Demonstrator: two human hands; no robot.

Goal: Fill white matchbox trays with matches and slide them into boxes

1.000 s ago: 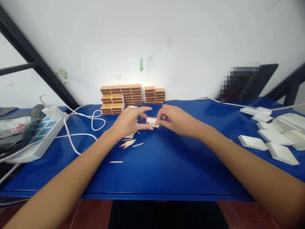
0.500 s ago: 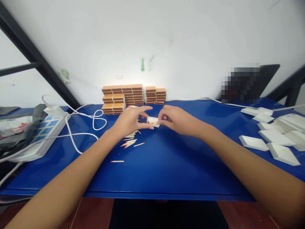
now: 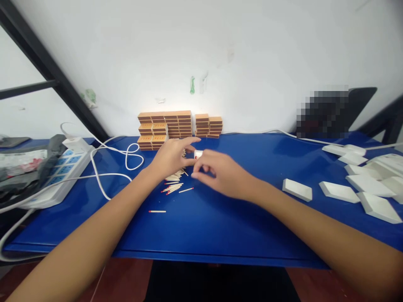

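Observation:
A small white matchbox tray [image 3: 198, 154] with red match heads in it shows between my hands; my right hand hides much of it. My left hand [image 3: 171, 157] is beside the tray's left end, thumb and index finger apart. In front of the tray, my right hand [image 3: 218, 172] has its fingers curled and its thumb close to the index fingertip; anything pinched there is too small to make out. A pile of loose red-tipped matches [image 3: 172, 187] lies below my left hand, partly covered by it. One single match [image 3: 157, 211] lies nearer the front edge.
Stacked matchboxes [image 3: 179, 121] stand against the wall, with a shorter stack [image 3: 202, 121] beside them. Several white trays [image 3: 338, 191] lie on the right of the blue table [image 3: 201, 230]. At left are a power strip [image 3: 64, 167], white cables [image 3: 108, 174] and a grey bag [image 3: 37, 155].
My right hand has moved left and nearer to me, from the tray's right end to in front of it, now covering much of it. My left hand stays beside the tray.

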